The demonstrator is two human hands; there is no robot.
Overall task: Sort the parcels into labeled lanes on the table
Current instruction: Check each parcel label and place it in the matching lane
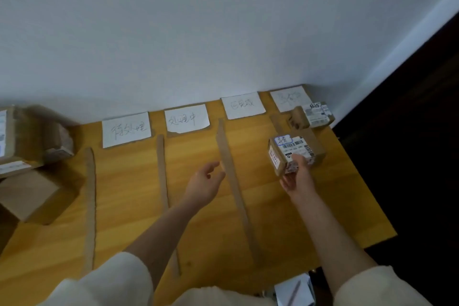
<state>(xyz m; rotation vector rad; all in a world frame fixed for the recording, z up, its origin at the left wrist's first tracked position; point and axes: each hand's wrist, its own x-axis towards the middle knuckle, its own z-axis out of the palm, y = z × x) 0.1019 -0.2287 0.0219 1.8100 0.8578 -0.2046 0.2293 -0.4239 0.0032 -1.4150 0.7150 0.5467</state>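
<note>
Brown cardboard parcel with white labels (294, 153) sits on the yellow wooden bench (323, 206); your right grip (299, 176) clasps its near corner. Your left grip (207, 179) hovers, fingers relaxed apart.

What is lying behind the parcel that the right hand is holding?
Behind the held parcel lies a smaller parcel, near the wall in the same rightmost lane. A paper label lies behind that. The table under both parcels is covered.
</note>
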